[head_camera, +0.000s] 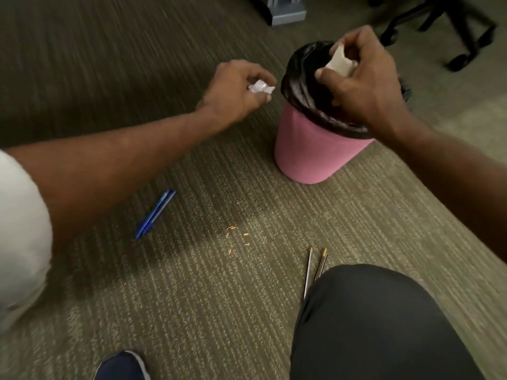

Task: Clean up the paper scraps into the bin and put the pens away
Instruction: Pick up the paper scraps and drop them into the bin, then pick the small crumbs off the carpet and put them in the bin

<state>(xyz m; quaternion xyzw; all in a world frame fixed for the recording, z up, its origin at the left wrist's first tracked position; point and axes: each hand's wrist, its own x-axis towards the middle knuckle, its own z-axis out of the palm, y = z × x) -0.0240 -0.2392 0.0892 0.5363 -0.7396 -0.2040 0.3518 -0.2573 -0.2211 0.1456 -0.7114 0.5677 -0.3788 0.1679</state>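
Right hand (365,80) pinches a flat, creased paper scrap (340,63) right over the mouth of the bin (307,154). Left hand (233,89) grips a crumpled white wad (259,87), which sits just outside the rim, not over it.

To do this well, imo: drop the scrap only while it hangs inside the rim under the fingers, then bring the left hand across before letting go, bc light paper drifts.

The bin is smooth, pink & tapered, w/ a glossy wrinkled black liner (299,78). Two blue pens (155,214) lie on the ribbed carpet (219,297) below the left forearm. Two thin pens (308,271) lie well below the right hand.
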